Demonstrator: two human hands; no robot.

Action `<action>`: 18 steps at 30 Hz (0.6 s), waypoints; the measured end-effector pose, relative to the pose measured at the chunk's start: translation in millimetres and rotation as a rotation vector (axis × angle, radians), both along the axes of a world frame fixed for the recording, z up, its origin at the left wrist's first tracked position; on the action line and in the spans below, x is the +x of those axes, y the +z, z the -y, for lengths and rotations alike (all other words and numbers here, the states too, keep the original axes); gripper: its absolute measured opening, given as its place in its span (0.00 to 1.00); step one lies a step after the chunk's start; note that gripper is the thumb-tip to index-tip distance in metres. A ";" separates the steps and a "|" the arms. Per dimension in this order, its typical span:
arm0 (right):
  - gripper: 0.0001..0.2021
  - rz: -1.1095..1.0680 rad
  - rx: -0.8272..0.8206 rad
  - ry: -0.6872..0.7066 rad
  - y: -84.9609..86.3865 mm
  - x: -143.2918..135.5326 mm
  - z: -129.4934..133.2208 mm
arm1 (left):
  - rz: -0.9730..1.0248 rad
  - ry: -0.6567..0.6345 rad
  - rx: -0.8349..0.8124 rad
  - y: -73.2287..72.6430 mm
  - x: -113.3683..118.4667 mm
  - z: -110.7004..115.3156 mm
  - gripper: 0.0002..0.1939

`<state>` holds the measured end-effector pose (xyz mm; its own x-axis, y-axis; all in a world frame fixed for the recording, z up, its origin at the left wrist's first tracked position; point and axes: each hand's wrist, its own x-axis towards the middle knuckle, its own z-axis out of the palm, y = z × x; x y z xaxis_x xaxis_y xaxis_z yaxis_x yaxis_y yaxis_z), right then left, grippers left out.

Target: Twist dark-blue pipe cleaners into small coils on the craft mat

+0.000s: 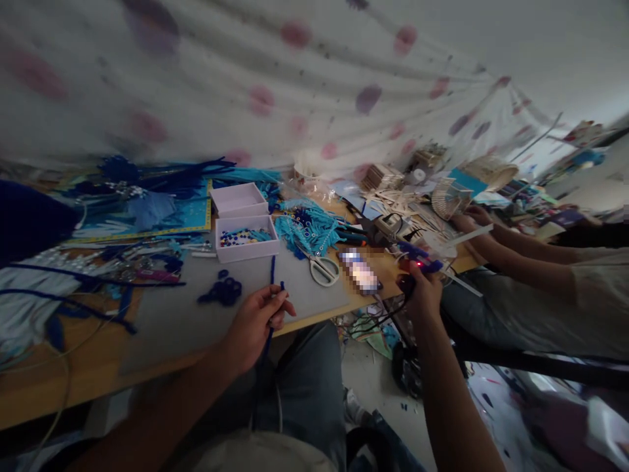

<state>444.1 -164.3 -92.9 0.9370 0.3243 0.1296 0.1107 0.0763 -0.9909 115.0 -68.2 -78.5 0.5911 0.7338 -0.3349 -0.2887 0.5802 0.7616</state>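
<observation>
My left hand (258, 321) is closed in a pinch on a dark blue pipe cleaner (268, 344), whose short tip sticks up past the fingers while its long end hangs below the table edge. My right hand (423, 288) is wrapped round a blue glue gun (417, 254) with a small red light, held at the right beside a phone. On the grey mat (171, 328), left of my left hand, lies a cluster of dark blue curled pieces (226, 290). White-handled scissors (324, 271) rest near the mat's right side.
Behind the mat stand a white box (247, 250) of beads and its lid (239, 191). Turquoise strips (312, 226) are heaped beside them. A blurred phone (361, 270) lies right of the scissors. Another person's arms (515, 249) reach in from the right. Wooden sticks lie behind.
</observation>
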 end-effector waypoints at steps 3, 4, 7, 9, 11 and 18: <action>0.19 -0.010 0.113 0.066 25.1 -6.3 19.0 | 0.003 0.000 -0.009 0.9 0.5 -1.1 0.24; 0.18 0.037 0.116 0.063 32.3 -5.4 25.6 | 0.005 -0.001 -0.013 0.9 1.0 -1.0 0.24; 0.17 0.337 -0.034 -0.087 40.3 8.2 39.4 | 0.006 -0.018 -0.018 -0.4 2.5 0.4 0.24; 0.18 0.466 -0.158 -0.166 31.5 21.5 40.4 | 0.011 -0.032 -0.016 -1.4 3.2 1.8 0.24; 0.21 0.414 -0.276 -0.083 14.0 32.6 34.3 | 0.017 -0.039 -0.013 -1.7 3.4 3.4 0.23; 0.21 0.451 -0.497 -0.006 -39.7 39.1 -3.7 | 0.029 0.011 -0.033 2.8 1.1 6.3 0.22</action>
<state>483.3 -160.5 -132.6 0.8282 0.4414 0.3453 0.5209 -0.3790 -0.7649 116.1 -74.5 -75.7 0.5926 0.7294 -0.3418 -0.3169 0.6012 0.7336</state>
